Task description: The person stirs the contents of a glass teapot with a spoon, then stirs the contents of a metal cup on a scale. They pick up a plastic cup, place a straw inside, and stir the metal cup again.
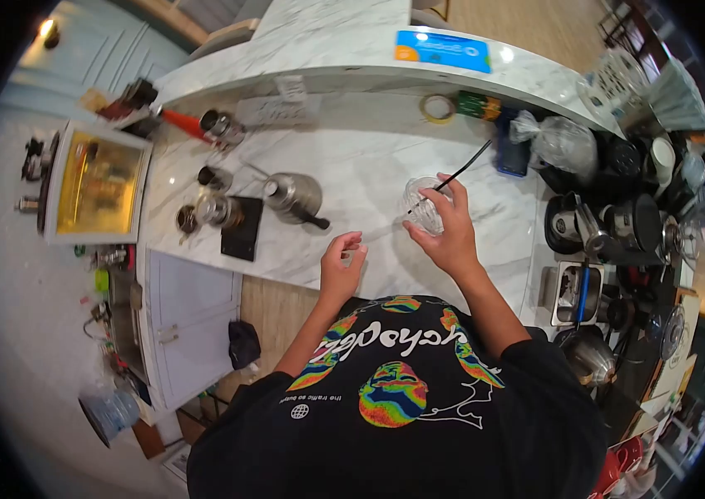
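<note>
The right hand (450, 230) gripped the glass (425, 219), the black stick (474, 157) slanting forward-right; the left hand (341, 264), empty, half-curled, was farther.

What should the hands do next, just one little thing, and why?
Maybe bring the left hand over to steady the clear glass. It seems to hold nothing, while the right hand is at the glass, where a thin black stick slants out past its fingers. A second hand might stop any wobbling.
</note>
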Demonstrator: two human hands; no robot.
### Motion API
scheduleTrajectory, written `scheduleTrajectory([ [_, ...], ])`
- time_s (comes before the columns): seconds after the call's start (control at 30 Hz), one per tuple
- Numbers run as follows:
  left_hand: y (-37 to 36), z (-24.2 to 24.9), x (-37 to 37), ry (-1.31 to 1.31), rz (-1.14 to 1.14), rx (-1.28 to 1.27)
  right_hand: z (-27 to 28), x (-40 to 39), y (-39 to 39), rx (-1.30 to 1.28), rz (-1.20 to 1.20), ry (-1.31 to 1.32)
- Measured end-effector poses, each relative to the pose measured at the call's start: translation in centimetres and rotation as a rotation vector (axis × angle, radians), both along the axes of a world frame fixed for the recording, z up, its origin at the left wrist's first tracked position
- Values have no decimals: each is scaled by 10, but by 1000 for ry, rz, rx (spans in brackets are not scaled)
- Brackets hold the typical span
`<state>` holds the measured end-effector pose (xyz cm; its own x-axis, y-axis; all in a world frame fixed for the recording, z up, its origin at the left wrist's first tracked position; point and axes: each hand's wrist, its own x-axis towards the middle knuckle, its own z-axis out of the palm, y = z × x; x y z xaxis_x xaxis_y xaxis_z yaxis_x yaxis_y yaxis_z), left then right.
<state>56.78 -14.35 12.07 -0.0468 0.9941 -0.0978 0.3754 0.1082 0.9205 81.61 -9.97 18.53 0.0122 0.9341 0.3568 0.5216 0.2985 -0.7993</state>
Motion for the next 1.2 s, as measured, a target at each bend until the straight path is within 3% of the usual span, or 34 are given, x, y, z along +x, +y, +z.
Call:
scheduleTrajectory([
  [0.53, -69, -7, -188, -298, 455, 4, 35, -203, -14, -60, 420, 76],
  [0.77, -92, -6, -259, -457, 437, -48, 41, -284, -20, -38, 625, 28],
  [0.97, -111, 27, -315, -687, 401, -221, 41, -357, -31, -81, 812, 41],
  [1.2, -139, 31, -374, -666, 499, -203, 32, -432, -48, -56, 966, 38],
])
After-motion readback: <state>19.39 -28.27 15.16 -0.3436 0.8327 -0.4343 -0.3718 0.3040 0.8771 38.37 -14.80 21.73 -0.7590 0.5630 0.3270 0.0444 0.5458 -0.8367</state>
